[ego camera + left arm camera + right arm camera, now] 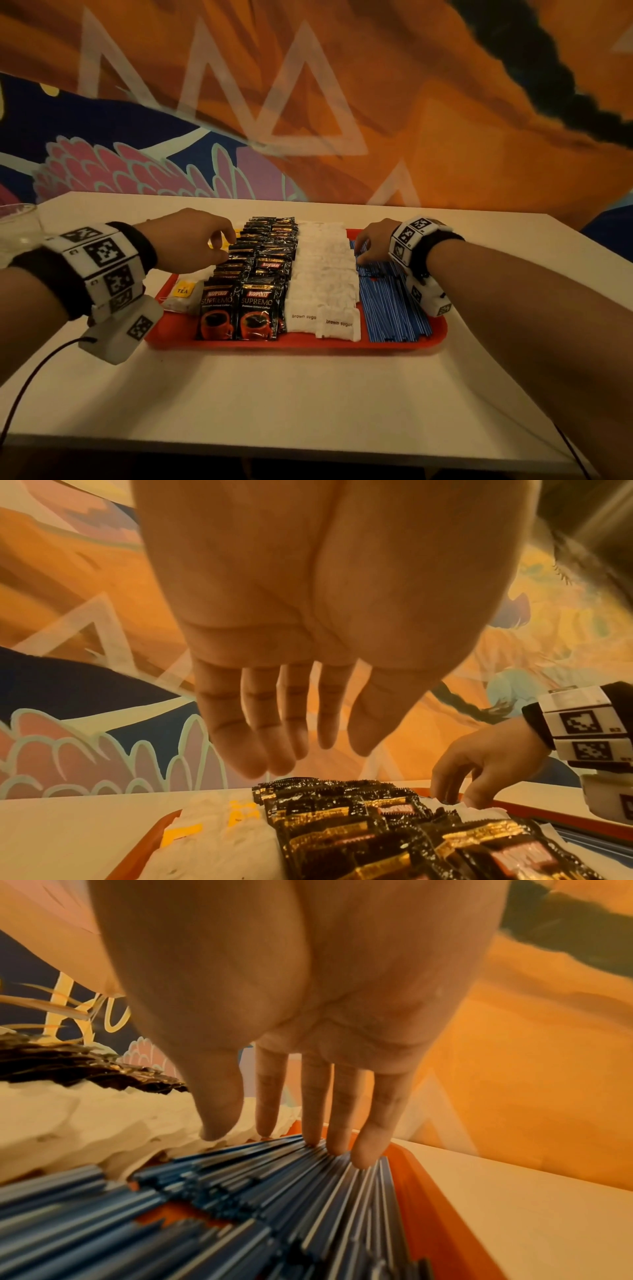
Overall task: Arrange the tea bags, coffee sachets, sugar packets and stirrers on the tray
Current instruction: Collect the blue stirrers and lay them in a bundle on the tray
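Bare white tabletop [308, 394] lies nearest, then the red tray [301, 342] with both hands over its far half.

Kopiko coffee sachets [253, 274] run in two overlapping rows just right of the left hand [191, 240], whose fingers hang loosely down, holding nothing, above the tea bags [181, 294] at the tray's left edge. White brown sugar packets [322, 274] fill the space between the hands. Straight fingers of the right hand [373, 243] touch the far ends of the blue stirrers [390, 308], gripping nothing. This looks like final tidying: I would nudge the stirrer ends with flat fingertips so they sit parallel inside the rim, pushing lightly so the bundle does not ride onto the sugar.
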The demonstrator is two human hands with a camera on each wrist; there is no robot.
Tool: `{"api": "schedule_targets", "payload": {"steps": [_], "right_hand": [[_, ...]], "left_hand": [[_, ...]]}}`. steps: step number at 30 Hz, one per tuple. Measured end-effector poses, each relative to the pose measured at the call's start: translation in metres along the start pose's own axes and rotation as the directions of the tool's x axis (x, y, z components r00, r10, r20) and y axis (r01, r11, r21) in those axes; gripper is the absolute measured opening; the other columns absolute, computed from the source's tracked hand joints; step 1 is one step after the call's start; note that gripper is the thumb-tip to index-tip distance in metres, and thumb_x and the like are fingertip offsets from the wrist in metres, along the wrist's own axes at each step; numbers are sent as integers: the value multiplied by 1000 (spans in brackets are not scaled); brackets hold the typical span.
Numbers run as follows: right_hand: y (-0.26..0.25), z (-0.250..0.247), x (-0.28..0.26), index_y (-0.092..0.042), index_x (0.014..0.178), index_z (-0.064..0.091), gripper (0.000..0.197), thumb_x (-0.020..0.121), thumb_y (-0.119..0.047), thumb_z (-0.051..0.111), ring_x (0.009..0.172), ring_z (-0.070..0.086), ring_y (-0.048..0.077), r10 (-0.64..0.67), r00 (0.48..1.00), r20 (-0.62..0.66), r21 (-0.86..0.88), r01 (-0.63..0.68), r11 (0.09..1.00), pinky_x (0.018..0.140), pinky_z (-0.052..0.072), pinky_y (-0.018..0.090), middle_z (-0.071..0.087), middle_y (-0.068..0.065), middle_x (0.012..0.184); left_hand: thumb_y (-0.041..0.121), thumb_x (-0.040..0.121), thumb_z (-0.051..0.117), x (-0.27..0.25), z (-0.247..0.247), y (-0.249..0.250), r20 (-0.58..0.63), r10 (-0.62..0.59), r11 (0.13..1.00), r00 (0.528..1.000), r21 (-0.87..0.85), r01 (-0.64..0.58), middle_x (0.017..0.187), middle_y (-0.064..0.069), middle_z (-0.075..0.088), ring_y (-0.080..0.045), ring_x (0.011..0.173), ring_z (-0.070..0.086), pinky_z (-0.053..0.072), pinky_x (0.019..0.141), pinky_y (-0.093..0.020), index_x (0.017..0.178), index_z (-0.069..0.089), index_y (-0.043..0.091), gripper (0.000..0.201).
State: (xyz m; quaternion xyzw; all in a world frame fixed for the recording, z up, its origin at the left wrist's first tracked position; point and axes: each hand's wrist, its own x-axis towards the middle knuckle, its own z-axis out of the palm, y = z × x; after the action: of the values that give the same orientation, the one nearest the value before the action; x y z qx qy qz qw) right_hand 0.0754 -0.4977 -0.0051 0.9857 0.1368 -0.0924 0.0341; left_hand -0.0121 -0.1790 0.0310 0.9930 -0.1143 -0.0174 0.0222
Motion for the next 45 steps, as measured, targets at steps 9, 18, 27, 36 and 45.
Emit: {"api": "schedule_targets", "payload": {"steps": [9,18,27,36,45], "right_hand": [[1,-1,2,-23,113,69,34,84,-41,75,107,62,22,17,1000,-12,46,-16,999,88,51,33,67,1,119],[4,-13,-55,-23,144,43,88,73,-64,73,131,47,24,104,990,91,21,-106,994,111,38,43,48,1,145],[-5,12,-127,-19,147,37,135,32,-75,79,110,63,23,228,938,260,62,-252,966,95,55,40,56,5,136],[-12,29,-148,-23,80,52,55,56,-57,88,77,58,13,337,926,170,134,-360,923,65,47,25,63,-3,82],[-6,28,-120,-18,87,56,62,51,-57,90,84,62,21,395,909,134,259,-417,871,80,51,35,66,0,86]], "left_hand": [[34,98,59,-5,-3,-6,51,-20,1000,999,11,19,109,9,60,1,80,51,38,81,-24,128,57,26,31],[44,82,78,-27,1,-20,360,-250,963,899,-8,271,151,-3,41,-15,94,59,55,65,-18,155,28,21,91],[37,68,88,-59,12,-23,437,-361,895,824,-87,438,152,-13,42,-26,106,63,58,88,-33,155,23,8,112],[26,73,87,-57,31,-24,471,-314,885,825,-170,434,99,-3,66,-20,92,67,58,73,-25,102,56,16,44],[24,76,87,-27,38,-27,371,-360,868,856,-203,453,81,-3,68,-21,83,62,52,96,-37,89,66,11,28]]}}
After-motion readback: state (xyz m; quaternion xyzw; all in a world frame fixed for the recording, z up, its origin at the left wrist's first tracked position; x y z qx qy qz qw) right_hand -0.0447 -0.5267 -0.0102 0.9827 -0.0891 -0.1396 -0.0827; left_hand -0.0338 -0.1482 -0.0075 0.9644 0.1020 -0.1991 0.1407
